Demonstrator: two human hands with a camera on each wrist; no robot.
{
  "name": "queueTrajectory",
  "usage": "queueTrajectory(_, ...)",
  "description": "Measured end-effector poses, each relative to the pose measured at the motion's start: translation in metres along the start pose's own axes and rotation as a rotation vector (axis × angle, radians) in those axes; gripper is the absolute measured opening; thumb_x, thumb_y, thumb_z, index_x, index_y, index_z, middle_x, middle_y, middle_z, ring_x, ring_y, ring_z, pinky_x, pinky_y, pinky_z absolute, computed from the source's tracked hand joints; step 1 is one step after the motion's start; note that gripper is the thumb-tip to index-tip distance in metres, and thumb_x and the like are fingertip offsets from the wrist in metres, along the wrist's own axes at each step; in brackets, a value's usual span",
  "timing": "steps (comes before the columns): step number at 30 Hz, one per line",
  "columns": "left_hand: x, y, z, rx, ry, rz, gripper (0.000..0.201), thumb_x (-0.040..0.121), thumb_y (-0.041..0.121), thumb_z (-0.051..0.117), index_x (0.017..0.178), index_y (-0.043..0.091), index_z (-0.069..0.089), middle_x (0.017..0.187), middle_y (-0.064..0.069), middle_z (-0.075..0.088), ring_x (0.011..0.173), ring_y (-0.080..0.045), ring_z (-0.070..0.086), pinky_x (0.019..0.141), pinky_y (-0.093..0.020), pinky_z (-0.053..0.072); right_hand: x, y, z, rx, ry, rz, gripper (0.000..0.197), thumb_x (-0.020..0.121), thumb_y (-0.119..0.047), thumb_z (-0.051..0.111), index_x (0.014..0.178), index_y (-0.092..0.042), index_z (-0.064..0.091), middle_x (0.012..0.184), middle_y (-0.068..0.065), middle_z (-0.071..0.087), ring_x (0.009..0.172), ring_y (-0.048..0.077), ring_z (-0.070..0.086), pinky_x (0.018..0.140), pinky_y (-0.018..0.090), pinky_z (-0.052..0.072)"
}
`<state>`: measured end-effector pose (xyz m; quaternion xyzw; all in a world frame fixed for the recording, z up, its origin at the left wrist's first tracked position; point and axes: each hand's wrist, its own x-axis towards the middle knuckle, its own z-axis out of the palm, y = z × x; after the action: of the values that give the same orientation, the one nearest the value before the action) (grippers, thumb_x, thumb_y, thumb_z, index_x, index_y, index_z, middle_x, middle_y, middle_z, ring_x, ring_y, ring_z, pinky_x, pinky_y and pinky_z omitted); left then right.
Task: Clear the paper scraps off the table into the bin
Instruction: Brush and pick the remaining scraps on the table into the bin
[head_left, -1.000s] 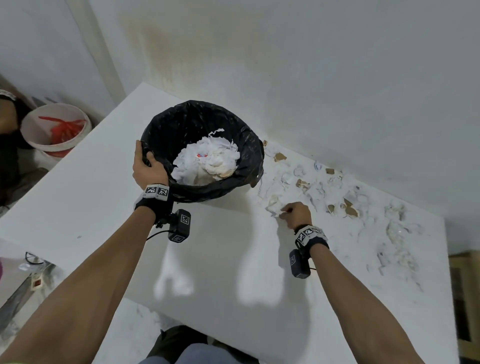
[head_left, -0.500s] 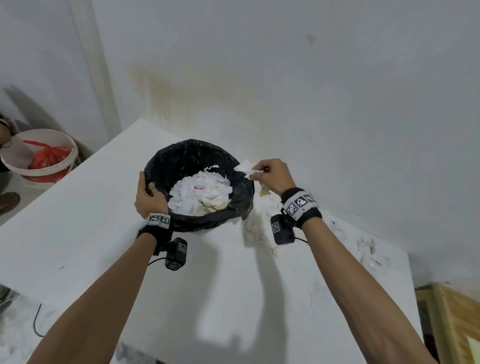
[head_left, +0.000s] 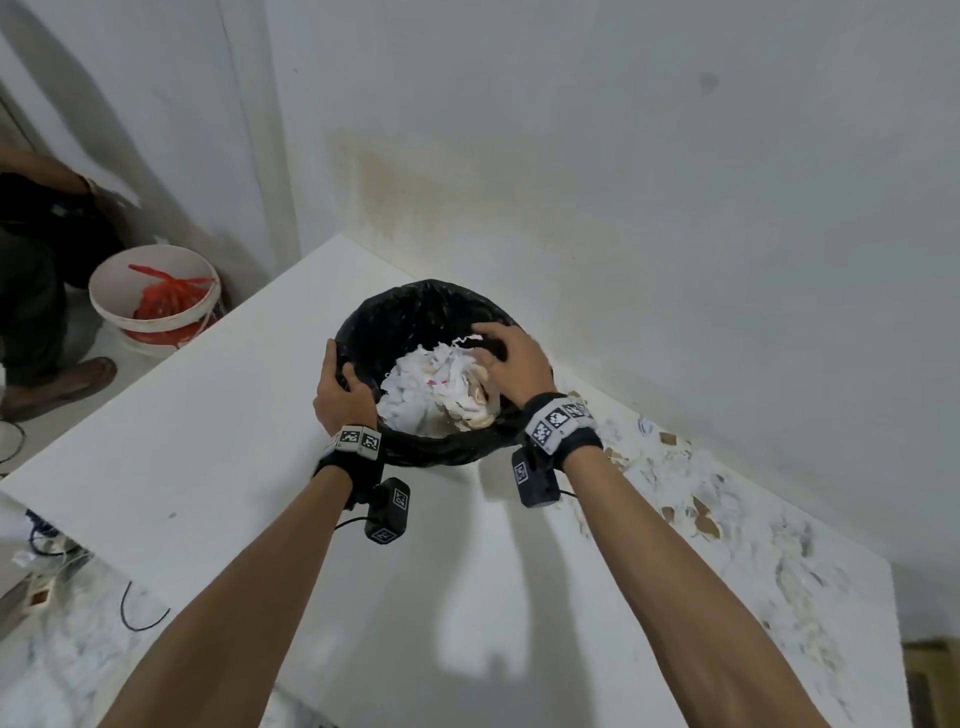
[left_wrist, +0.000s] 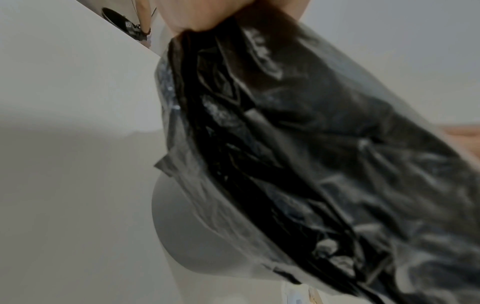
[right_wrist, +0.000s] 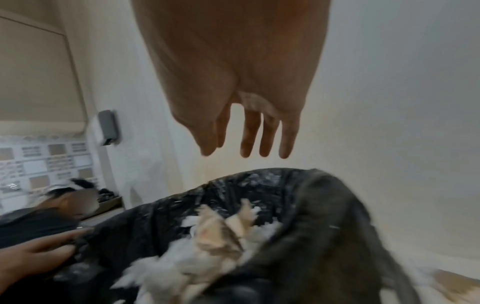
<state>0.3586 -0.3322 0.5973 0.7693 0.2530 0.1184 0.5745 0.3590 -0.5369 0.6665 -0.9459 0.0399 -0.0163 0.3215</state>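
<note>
Gripping the near-left rim of the bin (head_left: 415, 452), the left hand (head_left: 340, 397) has its fingers curled over the edge and into the black liner (left_wrist: 324, 164), thumb on the outside. The bin stands on the white table (head_left: 208, 441) close to the wall (head_left: 623, 182), with bare tabletop to its left and in front. Over the bin's mouth hangs the right hand (head_left: 511, 361), fingers (right_wrist: 249, 139) straight and spread a little, holding nothing (the wrist view shows clear air under the fingertips). Below it a heap of white and tan paper (head_left: 441, 389) fills the bin nearly to the rim. More paper scraps (head_left: 691, 499) lie strewn on the table to the right of the bin, along the wall edge and out toward the table's far right corner. On the floor at left stands a white bucket (head_left: 156, 312) with a red bag in it, beside a seated person.
</note>
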Motion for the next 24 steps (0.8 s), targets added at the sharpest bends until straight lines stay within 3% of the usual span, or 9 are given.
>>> queueTrajectory(4,0.013,-0.002,0.012,0.011,-0.002,-0.006,0.042,0.098,0.019,0.043,0.139,0.026,0.045,0.131,-0.002,0.058,0.119,-0.023,0.055,0.099,-0.026,0.041,0.000,0.069,-0.025,0.031,0.269,0.125,0.036,0.091,-0.025,0.055,0.128,-0.025,0.054,0.118,0.007,0.058,0.113,0.022,0.054,0.093,0.030,0.041)
queueTrajectory(6,0.019,0.000,0.019,0.017,0.008,0.004,0.042,0.098,0.021,0.042,0.139,0.026,0.044,0.132,-0.003,0.058,0.119,-0.023,0.054,0.098,-0.024,0.040,-0.007,0.113,-0.031,0.022,0.269,0.260,0.048,0.091,-0.026,0.057,0.137,-0.025,0.045,0.129,0.013,0.051,0.121,0.027,0.048,0.098,0.034,0.038)
queueTrajectory(8,0.021,0.002,0.025,0.009,0.027,-0.004,0.041,0.098,0.021,0.042,0.139,0.027,0.044,0.131,-0.003,0.058,0.119,-0.022,0.055,0.096,-0.021,0.039,-0.019,0.156,-0.026,-0.057,0.104,0.411,0.070,0.086,-0.034,0.065,0.147,-0.031,0.029,0.144,0.017,0.037,0.131,0.034,0.038,0.105,0.044,0.035)
queueTrajectory(11,0.024,0.002,0.035,-0.002,0.070,-0.024,0.040,0.099,0.021,0.043,0.138,0.028,0.046,0.132,-0.003,0.058,0.120,-0.019,0.055,0.089,-0.007,0.034,-0.038,0.205,-0.005,-0.178,-0.218,0.566,0.107,0.071,-0.051,0.077,0.149,-0.044,0.004,0.160,0.010,0.006,0.144,0.039,0.013,0.112,0.060,0.023)
queueTrajectory(14,0.028,0.003,0.044,-0.008,0.106,-0.008,0.040,0.098,0.019,0.044,0.137,0.026,0.047,0.133,-0.002,0.057,0.121,-0.018,0.053,0.082,0.001,0.028,-0.045,0.227,0.023,-0.199,-0.383,0.574,0.118,0.065,-0.052,0.081,0.145,-0.053,-0.006,0.160,0.007,-0.009,0.145,0.042,0.005,0.112,0.063,0.020)
queueTrajectory(17,0.030,0.002,0.049,0.007,0.134,-0.008,0.040,0.098,0.018,0.044,0.137,0.025,0.047,0.134,-0.001,0.056,0.122,-0.017,0.052,0.082,0.002,0.027,-0.049,0.233,0.053,-0.127,-0.430,0.614,0.108,0.070,-0.057,0.075,0.142,-0.058,-0.005,0.159,0.006,-0.013,0.143,0.047,0.001,0.110,0.065,0.021)
queueTrajectory(20,0.032,0.002,0.053,0.021,0.148,0.020,0.040,0.098,0.017,0.044,0.137,0.024,0.047,0.134,-0.001,0.056,0.123,-0.016,0.052,0.082,0.003,0.025,-0.051,0.228,0.080,-0.165,-0.383,0.599,0.083,0.082,-0.055,0.063,0.144,-0.056,0.007,0.160,0.004,-0.008,0.143,0.044,0.001,0.108,0.064,0.021)
queueTrajectory(22,0.033,0.000,0.053,0.025,0.157,0.031,0.040,0.098,0.016,0.044,0.137,0.022,0.048,0.134,-0.001,0.056,0.123,-0.016,0.051,0.081,0.006,0.024,-0.053,0.219,0.089,-0.286,-0.364,0.480,0.062,0.089,-0.038,0.059,0.143,-0.046,0.029,0.158,0.007,0.009,0.140,0.040,0.013,0.106,0.056,0.031)
queueTrajectory(24,0.032,0.001,0.054,0.031,0.148,0.027,0.040,0.098,0.016,0.044,0.137,0.022,0.047,0.135,-0.001,0.055,0.124,-0.015,0.050,0.081,0.007,0.023,-0.060,0.213,0.094,-0.333,-0.285,0.344,0.040,0.090,-0.015,0.055,0.128,-0.026,0.054,0.141,0.011,0.037,0.127,0.038,0.033,0.094,0.044,0.042)
